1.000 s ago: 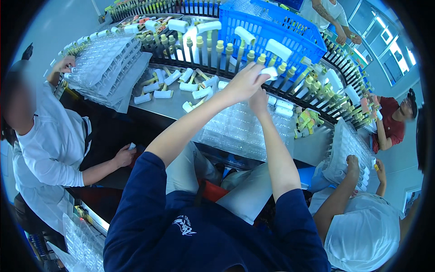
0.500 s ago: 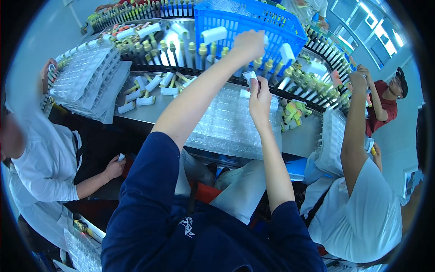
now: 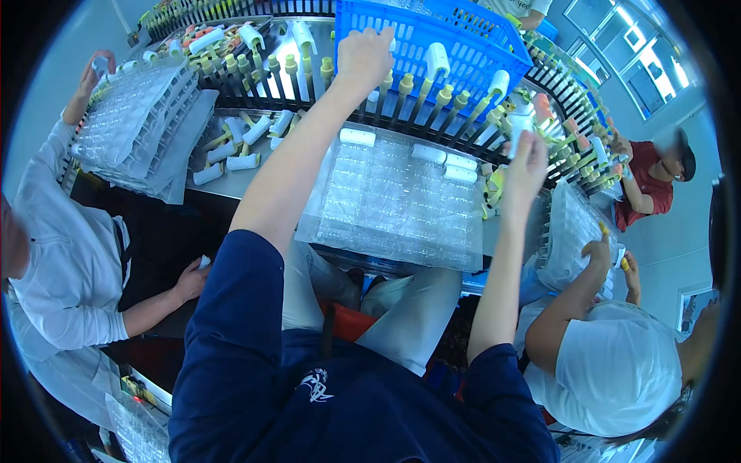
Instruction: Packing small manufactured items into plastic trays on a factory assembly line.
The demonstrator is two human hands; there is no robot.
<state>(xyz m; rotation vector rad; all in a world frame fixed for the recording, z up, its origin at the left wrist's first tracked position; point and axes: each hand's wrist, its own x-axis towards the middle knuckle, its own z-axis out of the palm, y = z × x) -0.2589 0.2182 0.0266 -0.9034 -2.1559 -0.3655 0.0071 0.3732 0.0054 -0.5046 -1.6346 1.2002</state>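
Note:
My left hand point(image 3: 366, 60) is closed at the rack in front of the blue basket, and the end of a white cylindrical piece point(image 3: 392, 46) shows past its fingers. My right hand point(image 3: 527, 166) pinches another white cylindrical piece point(image 3: 518, 133) by the right part of the rack. Between my forearms lies a clear plastic blister tray point(image 3: 378, 201) with several white cylindrical pieces point(image 3: 357, 137) along its far edge. Ahead, a dark rack carries yellow-topped pegs point(image 3: 405, 82); some bear white cylindrical pieces point(image 3: 437, 59).
Behind the rack stands a blue basket point(image 3: 482, 50). Loose white and yellow parts point(image 3: 243, 161) lie to the left, beside stacked clear trays point(image 3: 139, 131). Yellow-green parts point(image 3: 492, 189) sit right of my tray. Co-workers sit close on both sides, with another tray stack point(image 3: 567, 224) at right.
My left hand has moved left and up along the rack. My right hand has swung right, off the tray, carrying a white piece. More white pieces now show on the tray.

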